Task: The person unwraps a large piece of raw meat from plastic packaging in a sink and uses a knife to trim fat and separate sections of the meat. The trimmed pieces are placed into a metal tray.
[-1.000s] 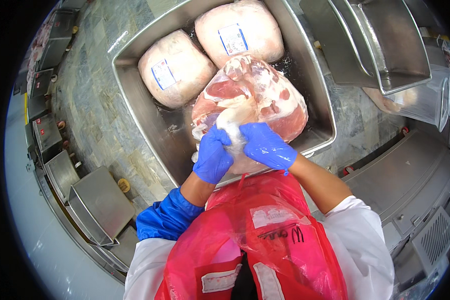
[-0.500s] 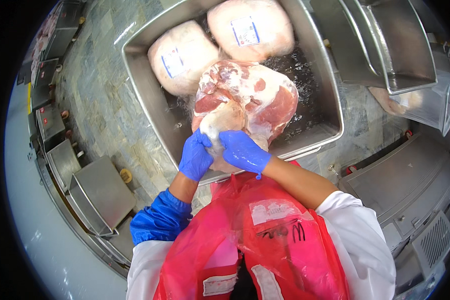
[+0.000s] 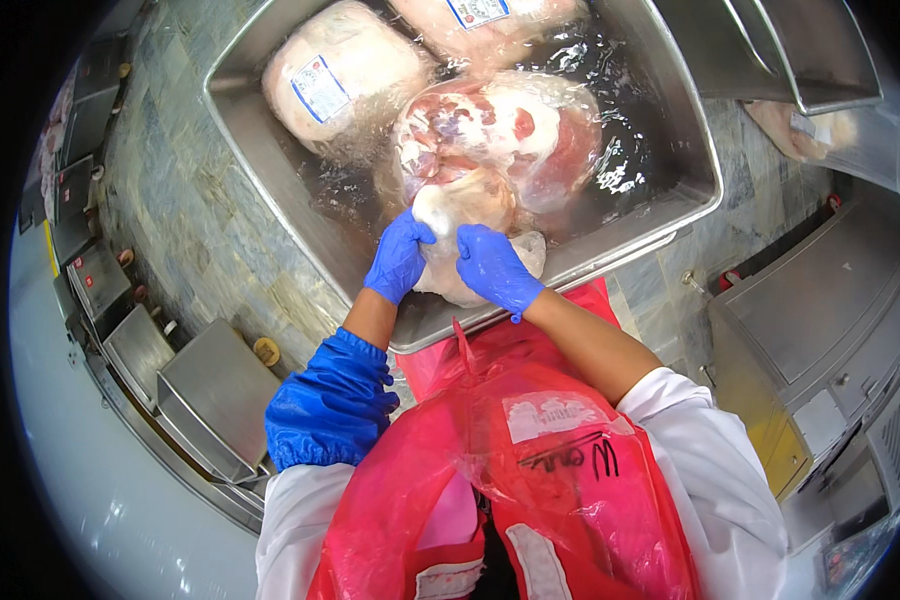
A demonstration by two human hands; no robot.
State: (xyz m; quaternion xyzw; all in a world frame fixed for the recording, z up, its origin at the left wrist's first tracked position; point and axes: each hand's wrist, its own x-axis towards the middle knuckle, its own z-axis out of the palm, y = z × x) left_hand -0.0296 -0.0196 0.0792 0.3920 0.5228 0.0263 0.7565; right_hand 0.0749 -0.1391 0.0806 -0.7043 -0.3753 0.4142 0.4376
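A large cut of raw meat (image 3: 555, 130), red with white fat, lies partly under water in a deep metal tub (image 3: 660, 225). Clear plastic bag film (image 3: 532, 252) bunches around its near end. My left hand (image 3: 398, 257), in a blue glove, is closed on the bag beside the pale tip of the meat. Just to its right, my gloved right hand (image 3: 495, 270) is also closed, gripping the bag's film with curled fingers. Beyond the cut, two wrapped pale pieces of meat with labels, a left one (image 3: 370, 65) and a far one (image 3: 530, 25), sit in the water.
Other metal tubs (image 3: 820, 60) stand at the far right, near a bagged piece of meat (image 3: 805, 130). A metal cabinet (image 3: 820, 300) is on the right. Several metal bins (image 3: 215, 390) line the left wall above a tiled floor (image 3: 190, 200).
The cut of meat now sits lower, with water lapping over more of it. My hands have moved slightly apart while staying closed at its near end. The view has shifted a little.
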